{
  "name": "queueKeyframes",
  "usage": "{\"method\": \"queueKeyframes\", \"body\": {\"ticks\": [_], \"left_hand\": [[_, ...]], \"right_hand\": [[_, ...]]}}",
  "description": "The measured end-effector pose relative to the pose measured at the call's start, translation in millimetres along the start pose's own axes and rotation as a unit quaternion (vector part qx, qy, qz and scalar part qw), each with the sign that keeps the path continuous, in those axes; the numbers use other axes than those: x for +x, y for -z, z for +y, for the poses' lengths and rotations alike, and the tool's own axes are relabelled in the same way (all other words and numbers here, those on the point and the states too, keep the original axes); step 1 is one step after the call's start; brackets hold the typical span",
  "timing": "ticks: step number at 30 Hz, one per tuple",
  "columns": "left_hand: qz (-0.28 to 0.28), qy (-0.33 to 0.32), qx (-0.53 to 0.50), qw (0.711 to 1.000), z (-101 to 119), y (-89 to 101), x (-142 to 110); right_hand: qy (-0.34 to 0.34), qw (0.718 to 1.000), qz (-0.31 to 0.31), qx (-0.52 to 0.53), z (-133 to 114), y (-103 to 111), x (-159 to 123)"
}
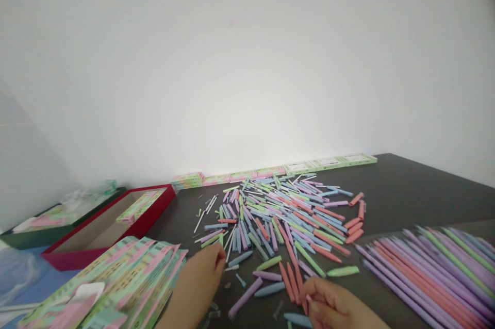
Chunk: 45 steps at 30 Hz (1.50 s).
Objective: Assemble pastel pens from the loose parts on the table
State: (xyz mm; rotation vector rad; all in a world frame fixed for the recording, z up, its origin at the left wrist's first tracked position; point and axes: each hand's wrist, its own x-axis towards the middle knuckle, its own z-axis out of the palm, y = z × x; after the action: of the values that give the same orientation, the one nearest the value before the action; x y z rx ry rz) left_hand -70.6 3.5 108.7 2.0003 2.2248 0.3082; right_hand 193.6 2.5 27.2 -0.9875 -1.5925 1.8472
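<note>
My left hand (204, 269) is closed, its fingers curled down and mostly hidden behind the back of the hand. It hovers at the near left edge of a spread of loose pastel pen parts (266, 215). Lower right, my right hand (328, 304) pinches a small pink pen part (308, 298) between thumb and fingers. Coral pointed pen barrels (286, 281) lie just left of that hand. Between the hands are a purple pen tube (245, 298), a blue pointed barrel (269, 289) and small clear caps.
Stacked printed card packs (116, 277) lie at left. Behind them stand a red box (154, 215) and a green box lid (34, 236) with plastic wrap. Long pastel pens (429, 272) lie in rows at right. Flat packs (328, 163) line the wall along the dark table (410, 190).
</note>
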Motion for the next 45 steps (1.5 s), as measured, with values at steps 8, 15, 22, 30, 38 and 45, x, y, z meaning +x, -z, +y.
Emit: {"method": "queueKeyframes", "body": {"ticks": [8, 15, 22, 30, 38, 45], "left_hand": [[-0.091, -0.035, 0.035, 0.995, -25, 1.0, -8], [-0.134, -0.037, 0.054, 0.989, -16, 4.7, -14], [-0.113, -0.076, 0.08, 0.987, 17, -5.1, -14], [-0.158, -0.138, 0.048, 0.977, 68, -41.8, -26], [-0.095, -0.128, -0.125, 0.979, 66, -51.0, -22], [-0.256, 0.028, -0.691, 0.676, 67, -64.5, -30]], "right_hand": [[0.014, 0.999, -0.001, -0.033, -3, 2, 4], [0.03, 0.998, 0.014, -0.052, -7, 0, 1], [0.061, 0.996, 0.027, -0.056, -2, 1, 0], [0.091, 0.994, 0.038, -0.042, 11, 1, 9], [0.075, 0.996, 0.005, -0.043, 6, -7, 7], [0.111, 0.99, 0.045, -0.077, -13, -7, -4]]}}
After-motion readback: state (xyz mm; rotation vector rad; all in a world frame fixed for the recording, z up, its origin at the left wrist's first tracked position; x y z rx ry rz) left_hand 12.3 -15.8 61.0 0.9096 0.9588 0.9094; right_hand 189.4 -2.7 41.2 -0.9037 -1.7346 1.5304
